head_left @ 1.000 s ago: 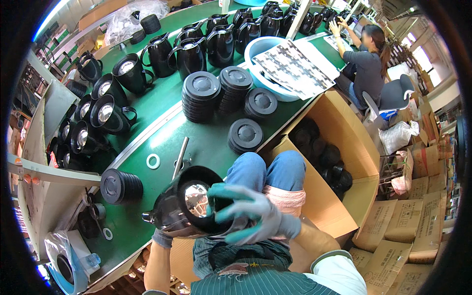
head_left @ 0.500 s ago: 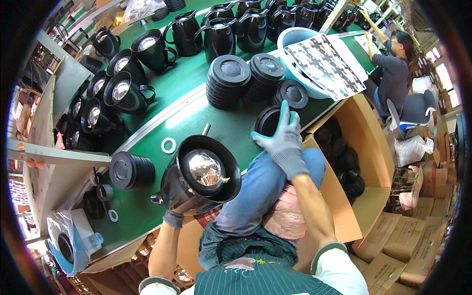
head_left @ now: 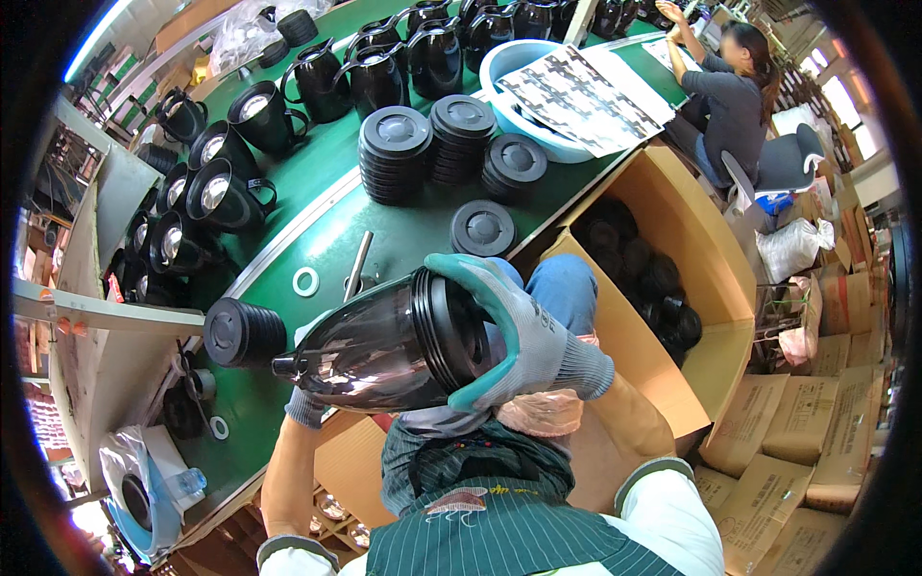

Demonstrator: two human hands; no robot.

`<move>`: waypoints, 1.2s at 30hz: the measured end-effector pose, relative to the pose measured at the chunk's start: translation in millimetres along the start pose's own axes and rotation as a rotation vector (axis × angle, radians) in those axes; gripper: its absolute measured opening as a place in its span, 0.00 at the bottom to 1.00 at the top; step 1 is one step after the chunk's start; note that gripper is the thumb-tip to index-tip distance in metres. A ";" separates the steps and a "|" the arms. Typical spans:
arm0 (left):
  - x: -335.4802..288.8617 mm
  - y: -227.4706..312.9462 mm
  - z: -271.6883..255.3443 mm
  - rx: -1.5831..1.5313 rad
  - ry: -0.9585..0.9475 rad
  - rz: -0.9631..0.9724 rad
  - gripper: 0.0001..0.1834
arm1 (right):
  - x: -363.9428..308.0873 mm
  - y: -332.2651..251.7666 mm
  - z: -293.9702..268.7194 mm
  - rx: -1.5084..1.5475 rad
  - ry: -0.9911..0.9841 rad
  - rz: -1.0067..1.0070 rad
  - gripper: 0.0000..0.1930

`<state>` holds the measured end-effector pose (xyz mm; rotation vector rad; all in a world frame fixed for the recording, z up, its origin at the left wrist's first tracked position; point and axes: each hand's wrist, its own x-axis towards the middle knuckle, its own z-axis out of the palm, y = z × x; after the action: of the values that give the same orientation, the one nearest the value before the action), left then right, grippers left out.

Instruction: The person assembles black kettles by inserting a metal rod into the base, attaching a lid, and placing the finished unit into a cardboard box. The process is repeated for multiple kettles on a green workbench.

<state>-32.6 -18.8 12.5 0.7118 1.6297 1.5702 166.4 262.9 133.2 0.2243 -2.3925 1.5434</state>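
Across my lap lies a glossy black jug (head_left: 370, 350), tipped on its side with its narrow end to the left. My left hand (head_left: 305, 409), in a grey glove, holds it from underneath; most of its fingers are hidden behind the jug. My right hand (head_left: 523, 336), in a grey and green glove, curls round a black round base cap (head_left: 459, 331) at the jug's wide end, its fingers spread over the rim. Whether the cap is fully seated cannot be seen. On the bench ahead stand stacks of similar black caps (head_left: 396, 154), with a shorter stack (head_left: 482, 228) nearest me.
Black jugs line the green bench (head_left: 331, 245), several with silvery insides showing. A metal rod (head_left: 358, 264) and a white ring (head_left: 305, 281) are near the jug. To the right, an open carton (head_left: 715, 259) holds black parts. A blue basin (head_left: 499, 67) and a seated co-worker (head_left: 725, 106) are farther off.
My right hand has come from the bench to the jug's wide end with a black cap. The jug has turned onto its side, so its silvery inside no longer shows.
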 end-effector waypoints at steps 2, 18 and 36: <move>6.8 6.4 2.6 -0.040 -0.028 -0.025 0.19 | -10.0 -2.7 -3.1 -0.084 0.028 -0.065 0.67; 12.5 122.0 67.9 0.801 0.305 0.716 0.17 | -56.4 68.2 4.9 0.745 0.225 0.311 0.50; -19.9 20.4 37.8 -0.829 0.140 -0.165 0.20 | -45.1 42.0 22.6 0.534 0.184 0.475 0.39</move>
<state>7.4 -11.5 36.7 0.0242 0.9367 1.9769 193.9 258.8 73.8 -0.3954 -1.9309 2.2823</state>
